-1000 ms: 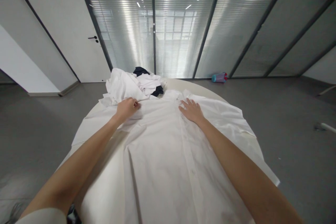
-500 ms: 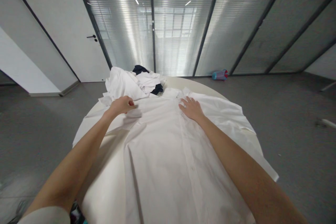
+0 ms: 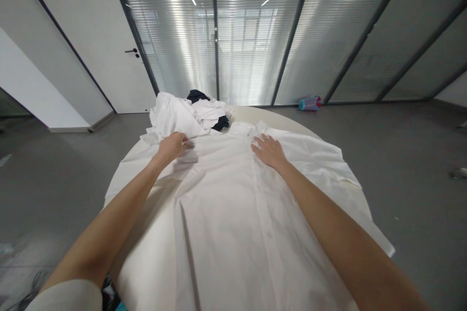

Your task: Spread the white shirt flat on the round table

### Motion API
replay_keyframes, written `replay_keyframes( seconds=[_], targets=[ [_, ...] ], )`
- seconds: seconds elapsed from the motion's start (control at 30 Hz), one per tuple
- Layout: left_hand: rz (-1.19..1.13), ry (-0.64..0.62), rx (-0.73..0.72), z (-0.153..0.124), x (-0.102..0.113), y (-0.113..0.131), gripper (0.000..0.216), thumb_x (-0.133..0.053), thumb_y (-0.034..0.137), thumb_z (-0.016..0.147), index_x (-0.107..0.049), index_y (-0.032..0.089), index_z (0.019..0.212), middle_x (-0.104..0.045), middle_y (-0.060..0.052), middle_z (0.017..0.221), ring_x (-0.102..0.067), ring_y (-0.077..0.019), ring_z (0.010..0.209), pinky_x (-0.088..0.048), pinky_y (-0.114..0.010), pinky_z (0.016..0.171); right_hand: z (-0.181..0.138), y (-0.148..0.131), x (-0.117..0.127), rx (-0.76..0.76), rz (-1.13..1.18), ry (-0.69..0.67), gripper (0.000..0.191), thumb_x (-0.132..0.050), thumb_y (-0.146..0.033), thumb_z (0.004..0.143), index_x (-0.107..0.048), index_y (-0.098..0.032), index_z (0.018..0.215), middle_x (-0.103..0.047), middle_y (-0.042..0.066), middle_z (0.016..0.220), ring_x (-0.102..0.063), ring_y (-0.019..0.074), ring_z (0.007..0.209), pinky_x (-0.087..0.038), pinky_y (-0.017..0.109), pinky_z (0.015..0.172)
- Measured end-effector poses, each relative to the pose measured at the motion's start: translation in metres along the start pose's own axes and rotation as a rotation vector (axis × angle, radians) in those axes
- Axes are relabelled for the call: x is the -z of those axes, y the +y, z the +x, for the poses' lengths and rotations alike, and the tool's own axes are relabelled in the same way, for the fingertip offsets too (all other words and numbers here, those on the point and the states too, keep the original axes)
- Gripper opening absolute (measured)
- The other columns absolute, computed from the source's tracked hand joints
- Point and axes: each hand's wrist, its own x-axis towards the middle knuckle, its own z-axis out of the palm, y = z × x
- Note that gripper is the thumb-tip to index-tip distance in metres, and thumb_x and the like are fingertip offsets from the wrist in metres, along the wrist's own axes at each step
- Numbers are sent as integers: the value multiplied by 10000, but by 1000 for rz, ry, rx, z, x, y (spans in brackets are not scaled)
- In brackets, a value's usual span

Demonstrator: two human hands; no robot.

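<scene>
A white button-up shirt (image 3: pixel 233 214) lies spread flat, front up, over a round white table (image 3: pixel 251 115), its collar at the far side. My left hand (image 3: pixel 174 146) pinches the shirt's fabric at the left shoulder. Flat on the cloth just right of the button placket, below the collar, rests my right hand (image 3: pixel 269 150) with fingers apart. Both forearms stretch across the shirt.
A heap of crumpled white clothes (image 3: pixel 182 115) with a dark garment (image 3: pixel 199 95) sits at the table's far left. A small teal and red object (image 3: pixel 309 103) lies on the grey floor by the glass wall. A white door (image 3: pixel 105 53) stands at the back left.
My left hand has shifted slightly along the left shoulder while still gripping the cloth. The right hand stays put. The view has drifted a little.
</scene>
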Motion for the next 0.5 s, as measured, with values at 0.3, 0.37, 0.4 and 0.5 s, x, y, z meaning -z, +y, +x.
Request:
replay_keyframes(
  seconds=[0.3, 0.37, 0.4, 0.5],
  targets=[
    [18, -36, -7, 5, -8, -4, 317, -580, 307, 912, -683, 272, 1209, -598, -88, 1324, -667, -304, 1090, -514, -353, 855, 0, -1, 0, -8, 8, -6, 596, -292, -546, 1015, -413, -265, 1526, -302, 103, 1628, -289, 362, 1474, -256, 556, 1169],
    [5, -26, 2, 8, -12, -5, 316, -581, 340, 918, -684, 276, 1210, -579, -101, 1337, -664, -319, 1094, -515, -373, 856, -1, -2, 1, -6, 1, 0, 597, -291, -546, 1015, -416, -262, 1524, -304, 102, 1628, -293, 361, 1472, -258, 552, 1169],
    [-5, -18, 9, 8, -14, -5, 312, -578, 362, 922, -687, 267, 1198, -579, -110, 1330, -667, -320, 1083, -516, -376, 850, -1, -2, 1, -5, -4, 2, 596, -291, -546, 1015, -419, -260, 1523, -305, 101, 1627, -295, 359, 1471, -259, 550, 1169],
    [-27, 30, 25, 8, -17, -5, 280, -557, 387, 935, -696, 227, 1118, -598, -126, 1279, -682, -306, 1023, -514, -364, 811, -2, -3, 2, -4, -10, -4, 596, -289, -545, 1015, -421, -259, 1521, -308, 98, 1626, -294, 354, 1472, -259, 548, 1169]
  ],
)
